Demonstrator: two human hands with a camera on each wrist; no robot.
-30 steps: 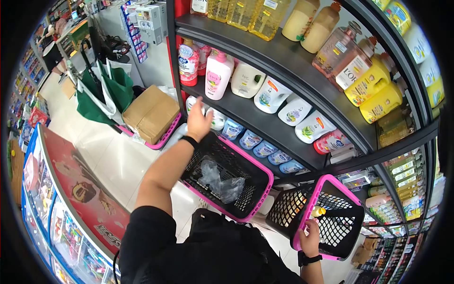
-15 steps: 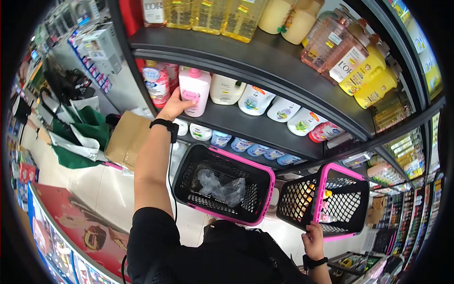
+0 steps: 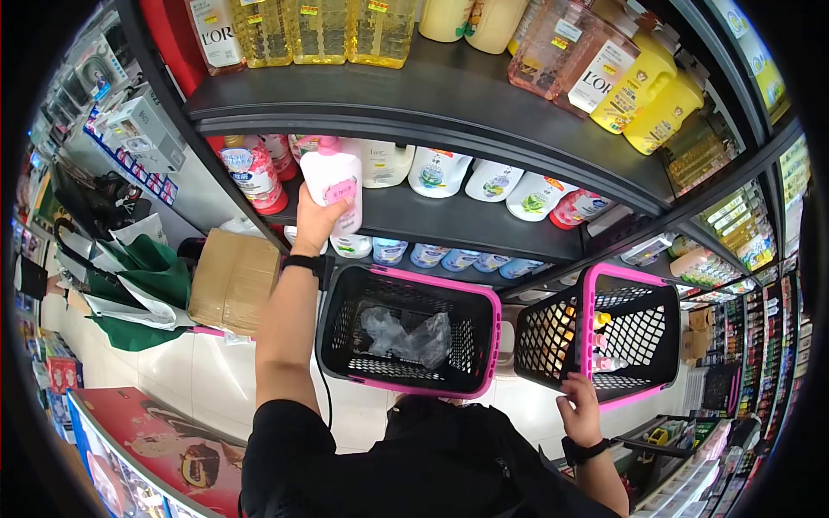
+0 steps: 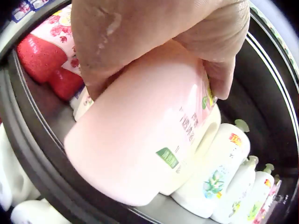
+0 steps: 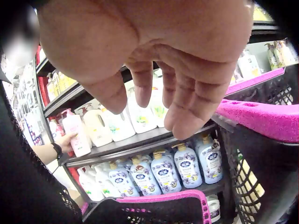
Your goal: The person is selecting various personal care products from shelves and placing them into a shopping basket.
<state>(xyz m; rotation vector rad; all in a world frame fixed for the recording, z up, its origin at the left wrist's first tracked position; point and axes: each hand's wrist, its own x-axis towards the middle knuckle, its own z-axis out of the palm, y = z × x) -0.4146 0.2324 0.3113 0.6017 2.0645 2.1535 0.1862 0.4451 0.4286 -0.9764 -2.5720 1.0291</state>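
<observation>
Pink bottle, gripped in left hand

Pink rims on black lattice baskets

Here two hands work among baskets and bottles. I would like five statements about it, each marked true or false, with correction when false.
1. The left hand grips a pink pump bottle. True.
2. The right hand holds a yellow bottle. False: it holds nothing; its fingers are loosely bent.
3. A crumpled clear plastic bag lies in the middle basket. True.
4. The cardboard box stands on the top shelf. False: the cardboard box sits low down, left of the middle basket.
5. Blue pump bottles stand lower than the yellow handled bottles. True.
</observation>
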